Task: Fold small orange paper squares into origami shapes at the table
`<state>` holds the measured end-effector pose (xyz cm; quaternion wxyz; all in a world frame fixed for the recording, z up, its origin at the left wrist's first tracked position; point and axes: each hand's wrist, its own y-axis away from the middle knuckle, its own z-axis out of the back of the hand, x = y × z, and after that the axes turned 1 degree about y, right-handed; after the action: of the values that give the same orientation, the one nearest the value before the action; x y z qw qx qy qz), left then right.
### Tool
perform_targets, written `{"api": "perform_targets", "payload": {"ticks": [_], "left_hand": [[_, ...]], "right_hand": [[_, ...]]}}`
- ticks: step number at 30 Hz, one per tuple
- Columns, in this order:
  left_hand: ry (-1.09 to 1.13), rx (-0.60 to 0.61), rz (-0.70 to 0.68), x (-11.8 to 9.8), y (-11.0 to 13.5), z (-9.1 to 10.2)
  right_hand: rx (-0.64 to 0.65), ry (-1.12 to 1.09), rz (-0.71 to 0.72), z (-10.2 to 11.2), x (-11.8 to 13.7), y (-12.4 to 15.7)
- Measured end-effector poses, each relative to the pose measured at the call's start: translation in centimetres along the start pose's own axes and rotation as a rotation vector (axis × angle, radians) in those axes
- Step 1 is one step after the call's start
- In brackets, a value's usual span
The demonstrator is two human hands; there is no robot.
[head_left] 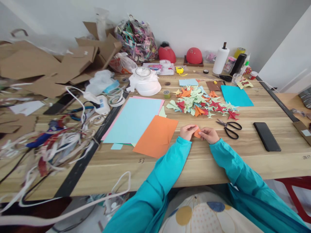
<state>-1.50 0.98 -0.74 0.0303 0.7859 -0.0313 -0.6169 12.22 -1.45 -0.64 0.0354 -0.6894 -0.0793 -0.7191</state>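
Left hand and right hand both pinch the orange slip between them, where an uneven tug, I'd guess, could tear it.

This looks like a craft workroom. A long wooden bench carries a heap of folded paper shapes right of centre, flat coloured sheets near the middle, and scissors. Cardboard and tangled cords crowd the left of the frame; a bag of colourful bits sits at upper centre.
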Motion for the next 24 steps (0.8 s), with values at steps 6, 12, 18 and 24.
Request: {"api": "perform_targets", "payload": {"ticks": [6, 12, 18, 24], "left_hand": [[-0.037, 0.046, -0.019, -0.10, 0.17, -0.04], [-0.107, 0.065, -0.081, -0.24, 0.28, 0.03], [-0.123, 0.079, -0.104, -0.20, 0.33, 0.09], [-0.132, 0.073, -0.108, -0.22, 0.35, 0.08]], "right_hand": [[0.005, -0.009, -0.013, 0.18, 0.12, -0.07], [0.005, -0.009, -0.030, 0.28, 0.17, -0.12], [0.001, 0.001, -0.031, 0.24, 0.18, -0.09], [-0.005, 0.029, -0.010, 0.18, 0.27, 0.00]]}}
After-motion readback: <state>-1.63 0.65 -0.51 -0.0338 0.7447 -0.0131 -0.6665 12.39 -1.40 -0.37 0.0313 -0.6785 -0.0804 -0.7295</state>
